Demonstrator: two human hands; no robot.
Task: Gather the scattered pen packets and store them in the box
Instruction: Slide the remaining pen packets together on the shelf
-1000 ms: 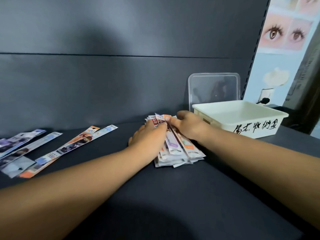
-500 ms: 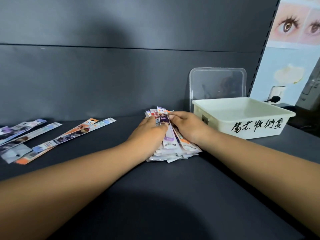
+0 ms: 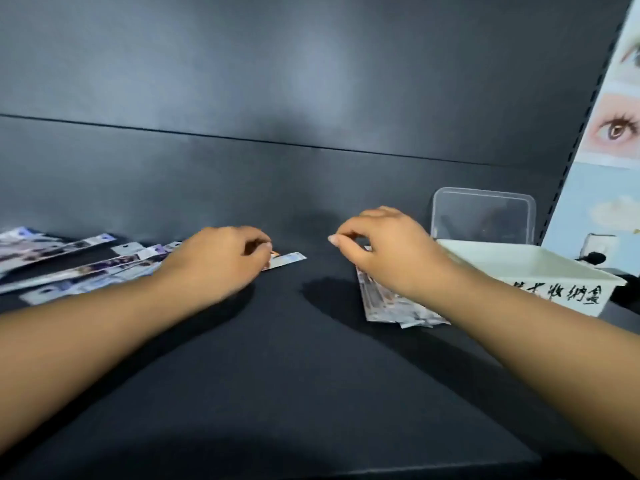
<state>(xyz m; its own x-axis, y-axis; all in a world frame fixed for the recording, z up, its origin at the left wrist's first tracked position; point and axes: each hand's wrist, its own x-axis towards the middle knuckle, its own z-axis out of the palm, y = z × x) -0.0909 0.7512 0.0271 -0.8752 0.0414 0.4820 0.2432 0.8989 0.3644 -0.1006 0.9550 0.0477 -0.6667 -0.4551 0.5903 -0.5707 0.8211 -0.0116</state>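
Gathered pen packets point(image 3: 391, 303) lie stacked on the dark shelf point(image 3: 277, 375) at its right end, just beside the white box point(image 3: 540, 271), none visibly inside it yet. My right hand point(image 3: 391, 251) hangs over the stack, fingers loosely curled, gripping nothing I can make out. My left hand point(image 3: 221, 259) rests on the near end of the scattered packets point(image 3: 69, 271) strewn towards the shelf's left edge; fingers bent, though I cannot tell whether they have hold of one. A clear lid point(image 3: 483, 216) leans against the back wall behind the box. By my reckoning, roughly half is collected; storing remains.
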